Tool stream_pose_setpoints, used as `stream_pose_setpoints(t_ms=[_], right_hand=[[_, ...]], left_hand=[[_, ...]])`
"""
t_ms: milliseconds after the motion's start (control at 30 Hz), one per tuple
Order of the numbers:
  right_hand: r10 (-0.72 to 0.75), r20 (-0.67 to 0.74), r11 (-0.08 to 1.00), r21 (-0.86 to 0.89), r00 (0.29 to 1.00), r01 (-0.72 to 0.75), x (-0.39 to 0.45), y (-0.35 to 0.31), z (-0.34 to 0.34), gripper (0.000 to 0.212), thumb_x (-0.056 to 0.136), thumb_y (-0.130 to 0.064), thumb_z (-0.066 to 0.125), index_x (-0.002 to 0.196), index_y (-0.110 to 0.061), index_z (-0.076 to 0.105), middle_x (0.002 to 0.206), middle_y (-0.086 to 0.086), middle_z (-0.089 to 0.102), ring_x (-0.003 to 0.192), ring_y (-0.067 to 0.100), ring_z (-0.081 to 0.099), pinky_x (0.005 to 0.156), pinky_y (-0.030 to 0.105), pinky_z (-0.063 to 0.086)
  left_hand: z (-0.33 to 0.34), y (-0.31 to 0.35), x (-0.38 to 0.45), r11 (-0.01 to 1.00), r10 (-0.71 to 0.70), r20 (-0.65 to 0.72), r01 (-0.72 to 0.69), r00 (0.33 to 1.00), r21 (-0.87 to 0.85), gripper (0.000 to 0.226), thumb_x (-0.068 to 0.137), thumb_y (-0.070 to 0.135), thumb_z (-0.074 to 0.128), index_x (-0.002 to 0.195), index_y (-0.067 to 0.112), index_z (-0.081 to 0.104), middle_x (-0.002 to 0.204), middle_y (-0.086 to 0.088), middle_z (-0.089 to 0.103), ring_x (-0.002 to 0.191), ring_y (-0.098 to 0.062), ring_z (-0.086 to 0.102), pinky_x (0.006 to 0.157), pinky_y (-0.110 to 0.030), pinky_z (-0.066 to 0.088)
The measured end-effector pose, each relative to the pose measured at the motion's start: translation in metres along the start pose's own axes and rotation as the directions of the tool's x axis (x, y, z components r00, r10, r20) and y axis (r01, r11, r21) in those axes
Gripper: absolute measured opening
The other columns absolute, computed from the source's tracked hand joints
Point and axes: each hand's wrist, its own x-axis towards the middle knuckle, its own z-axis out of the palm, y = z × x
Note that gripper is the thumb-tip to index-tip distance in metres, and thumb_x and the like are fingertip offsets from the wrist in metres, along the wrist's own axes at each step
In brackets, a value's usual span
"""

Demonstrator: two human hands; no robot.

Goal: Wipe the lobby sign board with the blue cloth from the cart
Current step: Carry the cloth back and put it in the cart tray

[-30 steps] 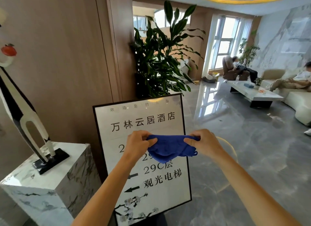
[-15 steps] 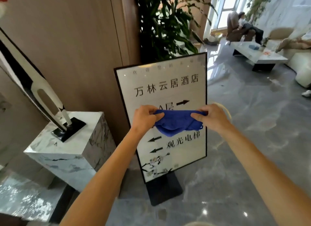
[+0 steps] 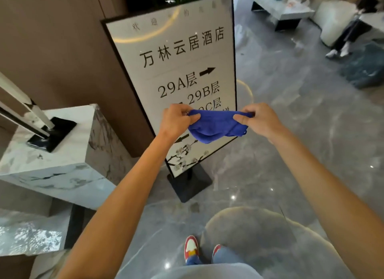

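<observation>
Soft cloth before a glossy sign

We stretch the plush blue cloth [image 3: 216, 125] between left hand [image 3: 176, 121] and right hand [image 3: 259, 120], fingers pinching its edges, before the flat rectangular sign board [image 3: 178, 56].

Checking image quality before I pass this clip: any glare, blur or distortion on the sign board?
Head view: a curved ceiling-light reflection arcs across the top of the sign board, washing out its small header line; the large characters stay legible. Wide-angle bending leans the board and stretches the forearms. The blue cloth, stretched between left hand and right hand, is fairly sharp; the lounge is soft.
</observation>
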Motion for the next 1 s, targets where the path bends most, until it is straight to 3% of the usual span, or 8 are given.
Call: stream_pose_setpoints(t_ms=[133,367,433,500,633,767,900,1000], right_hand=[[0.029,-0.05,0.999,0.027,0.998,-0.028,-0.023,0.009,-0.007,0.014,0.089,-0.021,0.075,0.087,-0.007,0.075,0.08,0.009,0.07,0.065,0.011,0.055,0.056,0.013,0.041],[0.086,-0.175,0.995,0.073,0.981,-0.074,-0.076,0.041,-0.032,0.018,0.088,-0.024,0.076,0.092,-0.007,0.077,0.088,0.018,0.074,0.075,0.021,0.06,0.074,0.039,0.052],[0.116,-0.217,0.991,0.084,0.969,-0.1,-0.098,0.054,-0.039,0.019,0.087,-0.024,0.076,0.092,-0.006,0.077,0.09,0.02,0.074,0.078,0.03,0.062,0.078,0.043,0.053],[0.143,-0.237,0.987,0.109,0.961,-0.12,-0.123,0.068,-0.047,0.014,0.086,-0.024,0.077,0.09,-0.01,0.077,0.087,0.013,0.075,0.075,0.023,0.063,0.074,0.037,0.051],[0.234,-0.279,0.969,0.142,0.931,-0.201,-0.178,0.099,-0.059,0.016,0.085,-0.025,0.078,0.094,-0.012,0.078,0.089,0.013,0.076,0.079,0.023,0.063,0.077,0.037,0.052],[0.303,-0.321,0.949,0.184,0.897,-0.255,-0.237,0.13,-0.07,0.015,0.087,-0.023,0.076,0.096,-0.01,0.077,0.091,0.012,0.076,0.081,0.025,0.066,0.077,0.036,0.054],[0.388,-0.402,0.921,0.208,0.829,-0.33,-0.3,0.155,-0.081,0.013,0.087,-0.022,0.075,0.092,-0.01,0.077,0.086,0.011,0.075,0.073,0.015,0.058,0.063,0.022,0.045],[0.459,-0.46,0.889,0.237,0.76,-0.393,-0.341,0.169,-0.094,0.012,0.087,-0.023,0.076,0.091,-0.011,0.076,0.084,0.008,0.074,0.072,0.015,0.058,0.063,0.021,0.045]], left_hand=[[0.011,0.009,-0.012,1.0,0.027,0.035,-0.027,0.999,-0.007,0.016,0.089,0.015,0.072,0.096,0.002,0.076,0.088,-0.023,0.073,0.084,-0.036,0.069,0.079,-0.049,0.057],[0.047,0.035,-0.037,0.998,0.07,0.103,-0.069,0.992,-0.011,0.014,0.086,0.013,0.073,0.086,-0.001,0.073,0.077,-0.024,0.069,0.068,-0.032,0.061,0.068,-0.044,0.054],[0.063,0.041,-0.05,0.997,0.078,0.127,-0.079,0.989,0.005,0.012,0.085,0.015,0.074,0.085,0.003,0.075,0.078,-0.02,0.072,0.067,-0.019,0.062,0.068,-0.043,0.055],[0.079,0.047,-0.066,0.995,0.097,0.172,-0.1,0.98,0.01,0.01,0.085,0.015,0.074,0.078,0.008,0.073,0.064,-0.007,0.069,0.06,-0.009,0.058,0.06,-0.037,0.049],[0.118,0.056,-0.1,0.991,0.123,0.277,-0.132,0.953,0.014,0.017,0.085,0.013,0.072,0.084,-0.004,0.071,0.071,-0.016,0.066,0.066,-0.019,0.056,0.064,-0.038,0.047],[0.159,0.064,-0.13,0.988,0.152,0.388,-0.149,0.909,-0.039,0.019,0.086,0.011,0.073,0.072,0.023,0.071,0.067,0.003,0.07,0.062,-0.01,0.063,0.064,-0.028,0.05],[0.205,0.075,-0.158,0.983,0.181,0.5,-0.177,0.847,-0.055,0.007,0.086,0.012,0.075,0.084,0.006,0.073,0.072,-0.005,0.068,0.068,-0.018,0.061,0.07,-0.032,0.048],[0.235,0.091,-0.178,0.966,0.236,0.547,-0.255,0.803,-0.042,0.01,0.085,0.017,0.077,0.079,0.009,0.073,0.066,-0.004,0.068,0.063,-0.015,0.058,0.064,-0.03,0.048]])
